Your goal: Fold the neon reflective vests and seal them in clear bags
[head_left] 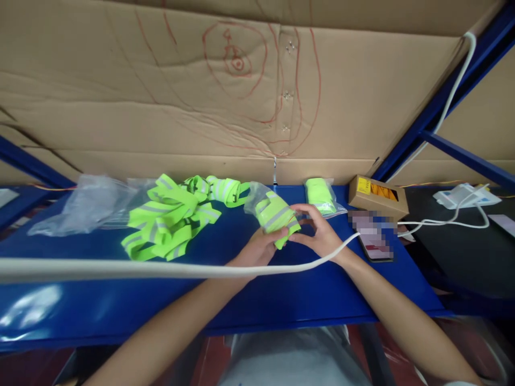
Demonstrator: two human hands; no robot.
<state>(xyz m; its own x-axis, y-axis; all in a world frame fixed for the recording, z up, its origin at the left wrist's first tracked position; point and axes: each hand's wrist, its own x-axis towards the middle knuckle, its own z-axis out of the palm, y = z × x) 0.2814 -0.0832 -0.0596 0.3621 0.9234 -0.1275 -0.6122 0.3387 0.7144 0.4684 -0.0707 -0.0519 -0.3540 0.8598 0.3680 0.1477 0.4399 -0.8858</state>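
A folded neon-green strap with a grey stripe (277, 213) is held above the blue table, a clear plastic bag (254, 196) around its left end. My left hand (263, 244) grips its lower edge, thumb on top. My right hand (316, 230) is at its right end, fingers curved and apart, the fingertips close to the strap; whether they press on it is unclear. To the left lies a loose heap of green straps (171, 214), with rolled straps (225, 190) behind. A bagged green bundle (319, 195) rests at the back, right of my hands.
Clear plastic bags (96, 201) lie at the back left of the blue table (314, 300). A cardboard box (378, 197) and a phone (376, 241) are on the right. A white cable (161, 269) crosses in front of my forearms. Cardboard (354, 96) stands behind.
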